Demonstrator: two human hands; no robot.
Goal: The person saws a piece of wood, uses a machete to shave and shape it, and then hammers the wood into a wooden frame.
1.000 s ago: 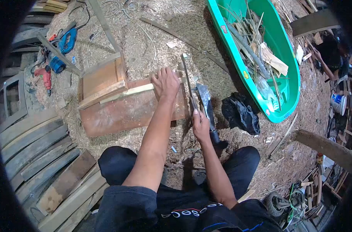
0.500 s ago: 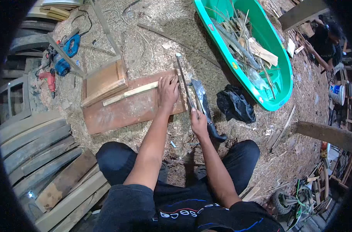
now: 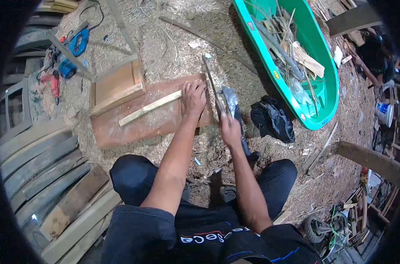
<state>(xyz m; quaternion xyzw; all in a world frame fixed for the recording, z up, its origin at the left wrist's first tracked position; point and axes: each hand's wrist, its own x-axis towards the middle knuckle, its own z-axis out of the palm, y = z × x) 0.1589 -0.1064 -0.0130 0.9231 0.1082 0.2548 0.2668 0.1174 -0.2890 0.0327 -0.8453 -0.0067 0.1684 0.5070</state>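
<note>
Head view: a pale, narrow wooden strip lies slantwise on a flat reddish-brown board that rests on the sawdust-covered ground. The left hand bears down on the strip's right end, fingers curled over it, pinning it to the board. Just beside that hand, along the board's right edge, runs a thin grey metal saw blade. The right hand is closed around its near end, and the blade points away from the person.

To the right of the blade lies a broad-bladed machete with a black handle, partly hidden under the right hand and wrist. Further right sits a crumpled black plastic bag, and beyond it a large bright green plastic tub filled with wood offcuts and splinters.

On the board's far left corner rests a shallow square wooden frame. Past it, at upper left, lie a blue power tool and a red drill with tangled cords. Curved weathered grey planks are stacked at the left. Another person crouches at the far upper right, well apart.
</note>
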